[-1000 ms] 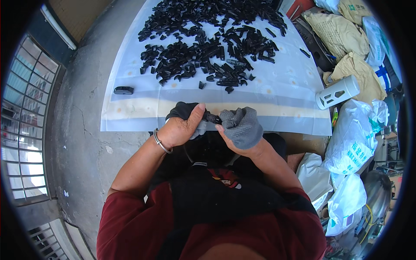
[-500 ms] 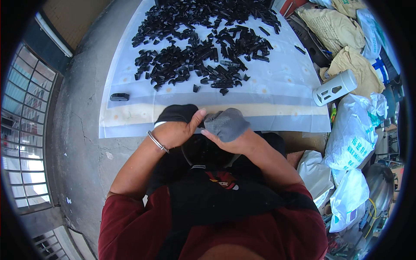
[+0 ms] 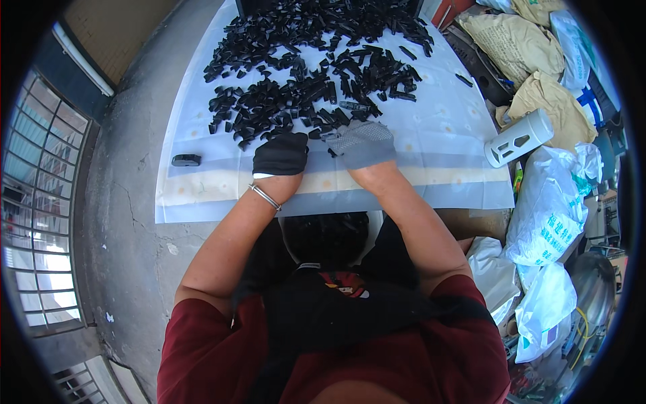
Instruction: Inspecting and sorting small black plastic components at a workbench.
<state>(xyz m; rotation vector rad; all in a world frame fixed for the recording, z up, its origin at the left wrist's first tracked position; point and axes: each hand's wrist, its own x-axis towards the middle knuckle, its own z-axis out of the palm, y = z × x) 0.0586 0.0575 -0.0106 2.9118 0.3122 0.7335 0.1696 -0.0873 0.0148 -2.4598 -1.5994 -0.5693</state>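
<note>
White sheet on floor; gloved L hand, R hand at black parts edge, axes mixed; grip unclear.

Left arm: my bare forearm runs up from the lower edge, elbow bent outward, with a thin metal bracelet at the wrist.
Left hand: I wear a black glove; back of the hand faces up, fingers pointing forward and curled downward.
Right arm: my bare forearm angles up and inward, short red sleeve at the shoulder.
Right hand: I wear a grey glove, palm down, fingers reaching forward.
Spacing: my two hands sit just beside each other, not touching.
Grip: I cannot tell whether either closes on anything.
</note>
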